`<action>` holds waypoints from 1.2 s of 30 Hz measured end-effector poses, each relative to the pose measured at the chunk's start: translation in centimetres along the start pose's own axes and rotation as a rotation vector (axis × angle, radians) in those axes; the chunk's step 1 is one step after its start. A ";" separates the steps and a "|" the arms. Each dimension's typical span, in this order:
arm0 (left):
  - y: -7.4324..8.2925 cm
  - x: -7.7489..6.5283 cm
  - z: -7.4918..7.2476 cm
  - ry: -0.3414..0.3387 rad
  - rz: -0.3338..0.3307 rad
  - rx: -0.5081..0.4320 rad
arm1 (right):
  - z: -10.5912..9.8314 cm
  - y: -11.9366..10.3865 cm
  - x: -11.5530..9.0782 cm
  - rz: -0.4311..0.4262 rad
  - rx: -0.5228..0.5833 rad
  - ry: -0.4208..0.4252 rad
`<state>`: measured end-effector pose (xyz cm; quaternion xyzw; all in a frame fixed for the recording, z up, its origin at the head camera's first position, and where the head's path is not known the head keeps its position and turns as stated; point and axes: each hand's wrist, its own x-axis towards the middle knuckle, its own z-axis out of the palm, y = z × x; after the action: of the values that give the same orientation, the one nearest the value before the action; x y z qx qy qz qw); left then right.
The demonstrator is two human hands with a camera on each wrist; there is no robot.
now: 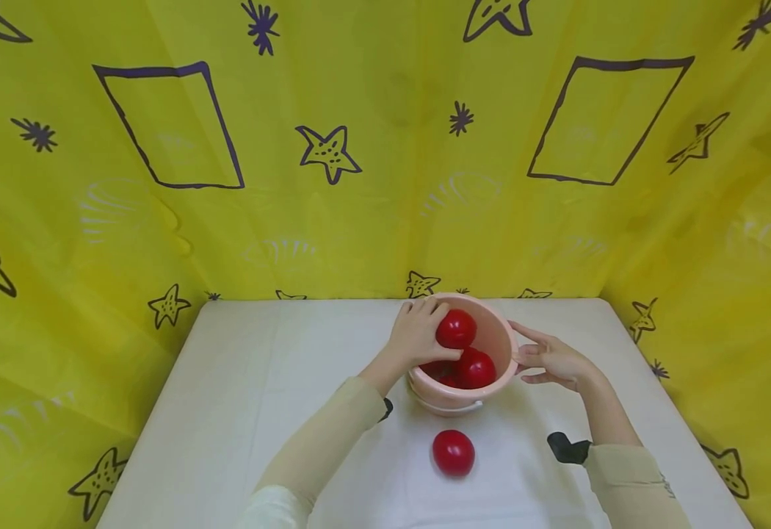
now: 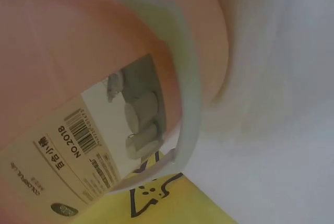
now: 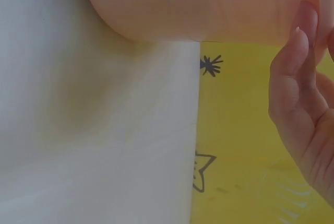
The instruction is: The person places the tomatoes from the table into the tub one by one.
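A pink bucket (image 1: 499,334) stands on the white table, with several round red fruits inside. My left hand (image 1: 417,330) reaches over its left rim and grips one red fruit (image 1: 457,328) between fingers and thumb, at the bucket's mouth. Just below that lies another red fruit (image 1: 476,369). At the right rim, my right hand (image 1: 554,360) pinches the bucket's edge, with fingers (image 3: 292,51) against the outer wall under the lip. A further red fruit (image 1: 454,452) rests on the table in front. The left wrist view shows the bucket's printed label (image 2: 78,151), not my left hand.
The bucket's pale handle (image 1: 454,408) hangs down at its front. Behind and at both sides of the white table (image 1: 280,382) hangs a yellow curtain (image 1: 385,220) with drawn stars and shells. Black straps sit at both wrists.
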<state>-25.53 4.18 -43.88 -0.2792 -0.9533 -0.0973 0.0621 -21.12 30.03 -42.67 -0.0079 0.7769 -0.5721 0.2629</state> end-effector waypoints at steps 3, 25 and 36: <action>0.4 0.8 0.3 -0.029 0.009 0.053 | 0.0 0.0 0.0 0.002 0.000 0.009; 1.7 3.2 2.1 -0.262 0.077 0.511 | 0.1 -0.1 -0.2 0.012 0.000 0.014; 1.8 3.4 2.6 -0.281 0.079 0.585 | 0.2 -0.1 -0.2 0.009 0.014 0.016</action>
<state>-27.58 7.98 -45.56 -0.2968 -0.9285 0.2228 0.0110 -20.92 29.88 -42.52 0.0021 0.7751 -0.5762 0.2594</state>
